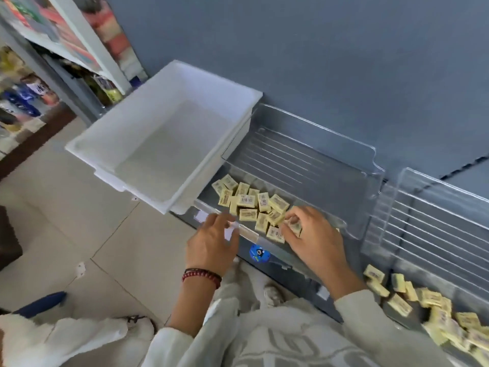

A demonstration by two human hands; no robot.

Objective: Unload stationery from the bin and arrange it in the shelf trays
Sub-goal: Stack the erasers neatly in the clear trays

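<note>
A white plastic bin (148,144) stands tilted on the shelf's left end, with nothing visible inside. Beside it a clear shelf tray (304,154) holds several small yellow erasers (248,201) heaped at its front. My right hand (312,234) reaches into that heap and its fingertips pinch one eraser (295,226). My left hand (214,242) hovers at the tray's front lip with fingers relaxed, holding nothing. A second clear tray (428,207) on the right has several more erasers (397,287) piled at its front.
The blue back wall rises behind the trays. White shelving with packaged goods (31,88) stands at the far left. A tiled floor (92,234) lies below left. A round blue sticker (259,253) sits on the shelf's front strip.
</note>
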